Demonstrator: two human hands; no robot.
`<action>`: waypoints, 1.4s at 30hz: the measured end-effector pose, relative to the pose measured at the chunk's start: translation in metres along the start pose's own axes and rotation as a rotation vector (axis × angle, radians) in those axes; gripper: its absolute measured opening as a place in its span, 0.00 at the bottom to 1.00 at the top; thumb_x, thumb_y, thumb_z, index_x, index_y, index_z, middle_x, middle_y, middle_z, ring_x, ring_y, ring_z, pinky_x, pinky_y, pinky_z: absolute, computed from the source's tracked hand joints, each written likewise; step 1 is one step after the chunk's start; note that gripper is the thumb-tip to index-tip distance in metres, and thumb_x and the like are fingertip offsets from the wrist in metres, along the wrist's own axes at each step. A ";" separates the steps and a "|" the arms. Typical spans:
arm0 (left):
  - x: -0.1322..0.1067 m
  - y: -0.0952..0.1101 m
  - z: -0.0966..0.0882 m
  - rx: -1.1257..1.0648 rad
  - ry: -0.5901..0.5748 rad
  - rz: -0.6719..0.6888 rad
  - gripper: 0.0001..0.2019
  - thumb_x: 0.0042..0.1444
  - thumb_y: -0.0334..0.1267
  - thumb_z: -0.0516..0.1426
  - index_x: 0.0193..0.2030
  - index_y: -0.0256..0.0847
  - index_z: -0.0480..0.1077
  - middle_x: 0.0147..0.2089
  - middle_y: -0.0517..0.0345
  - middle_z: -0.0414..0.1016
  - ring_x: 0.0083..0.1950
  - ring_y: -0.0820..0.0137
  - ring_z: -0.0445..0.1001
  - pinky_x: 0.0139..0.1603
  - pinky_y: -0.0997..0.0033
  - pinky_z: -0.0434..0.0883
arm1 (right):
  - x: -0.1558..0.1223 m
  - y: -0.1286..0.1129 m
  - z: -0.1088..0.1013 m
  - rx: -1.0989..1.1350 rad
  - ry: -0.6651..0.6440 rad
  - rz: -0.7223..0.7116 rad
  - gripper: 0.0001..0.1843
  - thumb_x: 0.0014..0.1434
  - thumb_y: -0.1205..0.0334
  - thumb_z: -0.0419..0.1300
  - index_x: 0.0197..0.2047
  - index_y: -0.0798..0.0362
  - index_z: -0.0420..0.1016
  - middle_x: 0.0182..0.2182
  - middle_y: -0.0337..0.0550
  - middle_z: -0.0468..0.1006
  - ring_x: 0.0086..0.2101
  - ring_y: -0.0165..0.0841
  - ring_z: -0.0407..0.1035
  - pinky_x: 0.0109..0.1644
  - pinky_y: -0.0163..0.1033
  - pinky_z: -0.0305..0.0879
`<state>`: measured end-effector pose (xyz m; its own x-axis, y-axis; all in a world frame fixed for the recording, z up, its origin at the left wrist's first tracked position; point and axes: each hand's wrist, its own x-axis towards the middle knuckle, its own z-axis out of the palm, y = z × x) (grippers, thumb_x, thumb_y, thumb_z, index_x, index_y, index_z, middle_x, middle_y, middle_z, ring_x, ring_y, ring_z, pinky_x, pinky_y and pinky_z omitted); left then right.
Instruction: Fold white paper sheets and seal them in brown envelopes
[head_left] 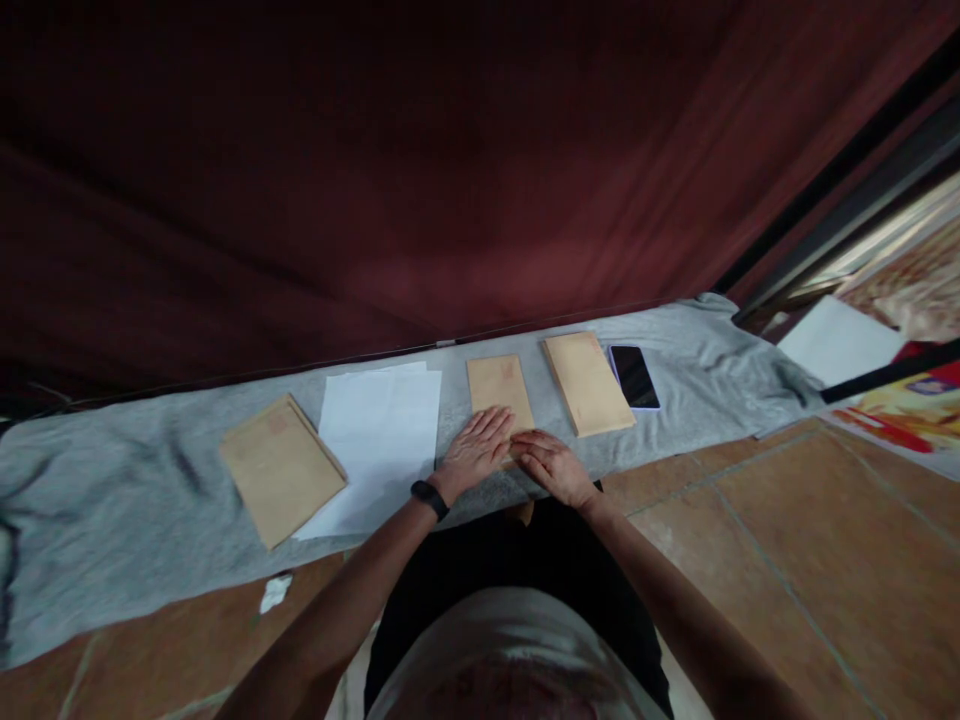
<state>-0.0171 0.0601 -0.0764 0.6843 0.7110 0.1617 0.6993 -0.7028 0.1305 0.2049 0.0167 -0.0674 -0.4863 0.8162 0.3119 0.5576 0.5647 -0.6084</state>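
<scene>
A brown paper envelope (501, 383) lies flat before me, with a small reddish print near its upper end. My left hand (477, 447), with a black band on the wrist, rests flat over the envelope's lower left part, fingers stretched out. At the lower right end of the same envelope, my right hand (551, 465) has its fingers bent and pressed together on the paper edge. Both hands cover the envelope's near end, so its flap is mostly hidden. To the right sits a stack of brown envelopes (590, 385).
White paper sheets (381, 425) lie left of my hands, partly under another stack of brown envelopes (281, 470). A phone (634, 378) touches the right-hand stack. Grey cloth (135, 500) covers the long narrow surface, with a dark red curtain (450, 200) behind. A white scrap (276, 592) lies on the tiled floor.
</scene>
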 end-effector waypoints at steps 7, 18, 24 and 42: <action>-0.015 0.010 -0.001 -0.004 -0.042 0.033 0.28 0.72 0.45 0.41 0.74 0.36 0.49 0.76 0.51 0.50 0.77 0.68 0.46 0.77 0.60 0.46 | -0.001 0.000 0.004 -0.011 0.028 -0.028 0.17 0.71 0.57 0.53 0.59 0.47 0.73 0.57 0.46 0.76 0.59 0.38 0.68 0.68 0.53 0.62; -0.033 0.026 -0.008 -0.048 -0.046 0.058 0.35 0.70 0.55 0.44 0.73 0.29 0.50 0.76 0.41 0.49 0.78 0.61 0.44 0.76 0.57 0.48 | -0.002 -0.002 0.001 -0.031 0.002 -0.023 0.19 0.71 0.58 0.52 0.62 0.47 0.71 0.59 0.47 0.74 0.60 0.39 0.67 0.68 0.54 0.61; -0.045 0.036 -0.015 -0.083 -0.066 0.056 0.34 0.69 0.55 0.46 0.73 0.32 0.51 0.75 0.41 0.51 0.77 0.60 0.47 0.75 0.56 0.49 | -0.005 -0.003 0.003 -0.041 0.007 -0.008 0.19 0.71 0.57 0.53 0.61 0.46 0.72 0.58 0.47 0.75 0.58 0.38 0.69 0.68 0.55 0.61; -0.059 0.039 -0.007 -0.138 0.145 -0.130 0.17 0.71 0.39 0.45 0.59 0.40 0.70 0.60 0.50 0.75 0.64 0.64 0.72 0.64 0.58 0.71 | -0.023 -0.005 0.010 -0.071 0.098 0.012 0.16 0.70 0.59 0.55 0.58 0.48 0.73 0.56 0.47 0.77 0.57 0.37 0.71 0.68 0.54 0.59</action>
<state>-0.0314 -0.0091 -0.0742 0.5466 0.7920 0.2720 0.7382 -0.6090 0.2900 0.2069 -0.0064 -0.0793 -0.4127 0.8293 0.3768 0.6109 0.5588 -0.5608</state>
